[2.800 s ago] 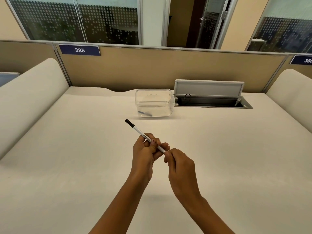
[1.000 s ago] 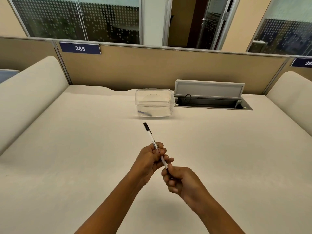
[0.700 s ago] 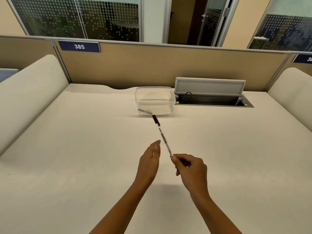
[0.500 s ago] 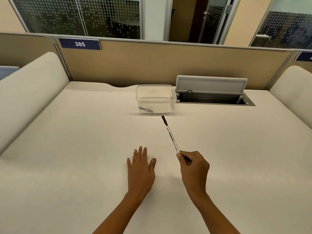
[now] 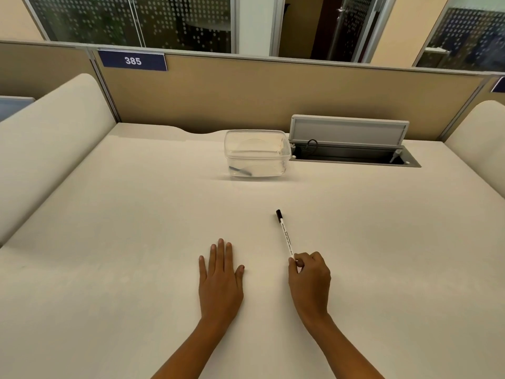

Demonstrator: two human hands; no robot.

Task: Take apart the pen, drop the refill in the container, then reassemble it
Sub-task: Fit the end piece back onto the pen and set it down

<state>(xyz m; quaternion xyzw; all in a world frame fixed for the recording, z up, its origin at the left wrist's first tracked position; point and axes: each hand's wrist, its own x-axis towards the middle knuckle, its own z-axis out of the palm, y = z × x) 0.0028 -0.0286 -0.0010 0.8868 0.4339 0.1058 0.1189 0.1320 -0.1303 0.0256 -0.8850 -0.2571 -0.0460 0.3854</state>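
Observation:
A slim white pen (image 5: 285, 235) with a black cap end points away from me on the cream desk. My right hand (image 5: 308, 277) pinches its near end between thumb and fingers; that end is hidden by the fingers. My left hand (image 5: 220, 279) lies flat on the desk, palm down, fingers straight, a hand's width left of the pen. A clear plastic container (image 5: 257, 153) stands further back, with a thin dark refill (image 5: 240, 170) lying on its floor at the left.
An open cable hatch (image 5: 352, 157) with a raised grey lid is sunk into the desk right of the container. A tan partition (image 5: 246, 99) closes the back. Padded cream dividers (image 5: 46, 132) flank both sides.
My left hand let go of the pen and came down flat on the desk. My right hand swung the pen to the right and lowered it toward the desk.

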